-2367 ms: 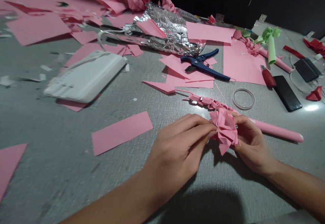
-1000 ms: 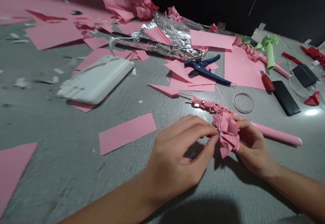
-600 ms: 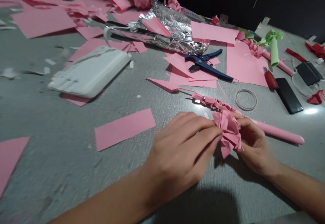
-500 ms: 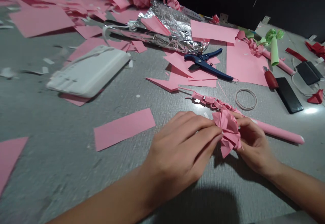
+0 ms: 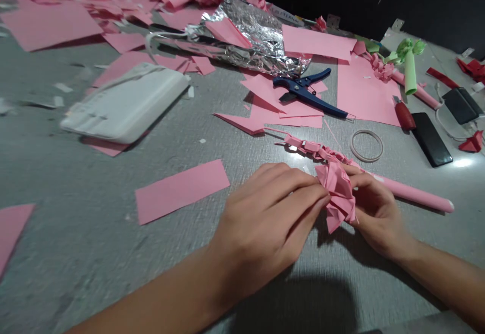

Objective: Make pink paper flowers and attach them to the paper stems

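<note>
A folded pink paper flower [image 5: 339,192] with pointed, creased petals is held between both hands. My left hand [image 5: 273,212] pinches its left edge with fingertips and thumb pressed together. On the opposite side, my right hand [image 5: 375,207] grips it with bent fingers, partly hidden behind the petals. Just beyond the hands lies a pink paper-wrapped stick [image 5: 417,192], with a row of small folded pieces along its thinner left part. A pink paper strip [image 5: 182,190] lies flat to the left of my left hand.
Blue-handled cutters [image 5: 308,94] rest on pink paper scraps. A tape ring [image 5: 367,145], a black phone-like slab [image 5: 432,139] and a red cutter [image 5: 404,114] lie to the right. A white power bank [image 5: 127,104] sits left, crumpled foil [image 5: 250,36] behind. A green paper flower [image 5: 410,66] stands far right.
The view has shifted slightly, so things on the left appear a little farther left. Both hands keep hold of the paper flower, with hardly any movement of the fingers.
</note>
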### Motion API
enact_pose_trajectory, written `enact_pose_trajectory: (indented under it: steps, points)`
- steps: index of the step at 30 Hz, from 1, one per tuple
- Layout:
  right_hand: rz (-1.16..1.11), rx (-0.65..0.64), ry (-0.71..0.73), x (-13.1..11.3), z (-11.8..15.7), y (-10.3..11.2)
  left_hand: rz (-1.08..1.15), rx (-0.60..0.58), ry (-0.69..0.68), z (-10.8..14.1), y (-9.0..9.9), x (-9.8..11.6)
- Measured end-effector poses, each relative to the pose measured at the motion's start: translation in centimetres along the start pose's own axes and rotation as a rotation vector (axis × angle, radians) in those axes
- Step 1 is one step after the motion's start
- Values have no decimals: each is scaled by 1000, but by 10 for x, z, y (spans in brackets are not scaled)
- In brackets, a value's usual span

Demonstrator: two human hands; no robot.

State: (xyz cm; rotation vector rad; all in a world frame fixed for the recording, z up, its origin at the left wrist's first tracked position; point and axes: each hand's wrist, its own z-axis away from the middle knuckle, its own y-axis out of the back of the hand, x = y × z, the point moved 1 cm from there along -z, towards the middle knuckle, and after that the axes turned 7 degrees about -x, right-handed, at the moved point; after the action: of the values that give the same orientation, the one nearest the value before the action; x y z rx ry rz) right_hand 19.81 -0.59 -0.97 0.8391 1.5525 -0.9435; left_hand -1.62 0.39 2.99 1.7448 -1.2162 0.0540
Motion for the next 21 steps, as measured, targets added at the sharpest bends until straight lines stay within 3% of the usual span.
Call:
enact_pose_trajectory:
  steps: [21]
  points:
    - [8,29,-37,-3,0,-3,-9,-24,23,-1,1,0]
